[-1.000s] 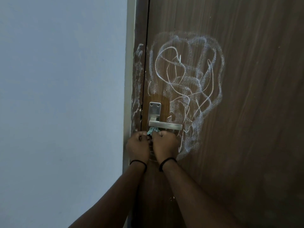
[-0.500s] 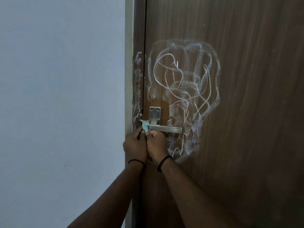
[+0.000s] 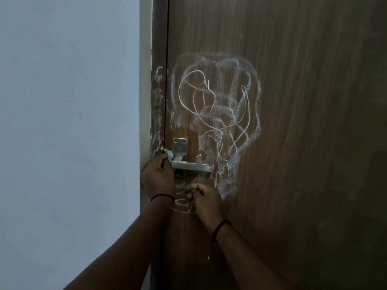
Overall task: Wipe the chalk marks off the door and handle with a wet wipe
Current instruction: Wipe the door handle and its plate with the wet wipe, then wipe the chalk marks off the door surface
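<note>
The right hand (image 3: pixel 204 197) has let go and dropped below the handle (image 3: pixel 192 165), fingers curled on nothing. The left hand (image 3: pixel 158 176) alone pinches the wipe (image 3: pixel 169 156) at its fingertips, so wiping can begin.

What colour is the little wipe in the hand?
Light blue-green. The wipe pokes out of the left hand, seen in the head view.

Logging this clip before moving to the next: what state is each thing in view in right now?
door: shut against the frame, large chalk scribble unwiped.
door frame: chalk smears present.
handle: level, not pressed down.
wet wipe: bunched, pinched at the handle's left end.
left hand: fingers closed on the wet wipe.
right hand: loosely curled below the handle, holding nothing visible.
</note>
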Demonstrator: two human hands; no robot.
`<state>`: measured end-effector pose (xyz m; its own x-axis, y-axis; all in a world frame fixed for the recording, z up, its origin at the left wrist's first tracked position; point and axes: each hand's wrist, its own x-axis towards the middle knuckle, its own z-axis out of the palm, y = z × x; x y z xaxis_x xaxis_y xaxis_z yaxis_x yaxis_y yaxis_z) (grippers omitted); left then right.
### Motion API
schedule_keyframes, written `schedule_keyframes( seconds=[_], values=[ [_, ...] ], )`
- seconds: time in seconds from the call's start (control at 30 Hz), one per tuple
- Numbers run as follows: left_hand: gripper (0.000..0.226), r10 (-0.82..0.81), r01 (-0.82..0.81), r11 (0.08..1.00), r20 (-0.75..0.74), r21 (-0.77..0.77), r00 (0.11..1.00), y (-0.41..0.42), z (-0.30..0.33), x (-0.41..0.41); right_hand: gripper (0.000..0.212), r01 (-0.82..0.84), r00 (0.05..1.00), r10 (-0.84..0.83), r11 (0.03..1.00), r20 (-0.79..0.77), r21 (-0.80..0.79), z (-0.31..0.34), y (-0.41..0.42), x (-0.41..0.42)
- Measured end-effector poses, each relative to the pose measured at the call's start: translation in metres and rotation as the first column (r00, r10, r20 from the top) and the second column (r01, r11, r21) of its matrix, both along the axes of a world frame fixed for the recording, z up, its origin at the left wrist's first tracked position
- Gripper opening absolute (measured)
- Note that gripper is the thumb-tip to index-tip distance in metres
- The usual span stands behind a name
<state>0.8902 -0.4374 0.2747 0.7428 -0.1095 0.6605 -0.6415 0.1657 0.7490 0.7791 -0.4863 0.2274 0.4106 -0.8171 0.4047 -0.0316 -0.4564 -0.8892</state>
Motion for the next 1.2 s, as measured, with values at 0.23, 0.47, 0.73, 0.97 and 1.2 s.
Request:
schedule_keyframes(
  seconds=[0.23, 0.47, 0.73, 0.97, 1.2],
  values=[
    [0.014, -0.107, 0.15, 0.985, -0.391, 0.08, 0.914, 0.008, -0.014, -0.009, 0.039, 0.017, 0.999, -0.018, 0.999, -0.046, -0.032, -0.003, 0.005, -0.005],
    [0.012, -0.629, 0.598, 0.689, -0.748, -0.41, 0.212, 0.013, -0.013, -0.017, 0.029, 0.066, 0.998, -0.063, 0.987, 0.028, -0.147, 0.02, 0.021, -0.014],
    [0.019, -0.733, 0.855, 0.496, -0.601, -0.154, 0.317, 0.051, -0.011, 0.002, 0.036, 0.041, 0.995, -0.072, 0.934, -0.076, -0.356, 0.04, 0.042, -0.017],
    [0.022, -0.617, 0.66, 0.75, -0.321, 0.038, 0.719, 0.066, 0.034, 0.003, 0.023, 0.088, 0.994, -0.105, 0.837, -0.001, -0.54, 0.098, 0.044, -0.015],
    [0.042, -0.194, -0.043, 0.909, 0.514, 0.414, 0.835, 0.039, 0.034, -0.001, 0.015, 0.271, 0.955, -0.268, 0.602, 0.13, -0.751, 0.149, 0.017, 0.016]
  ],
)
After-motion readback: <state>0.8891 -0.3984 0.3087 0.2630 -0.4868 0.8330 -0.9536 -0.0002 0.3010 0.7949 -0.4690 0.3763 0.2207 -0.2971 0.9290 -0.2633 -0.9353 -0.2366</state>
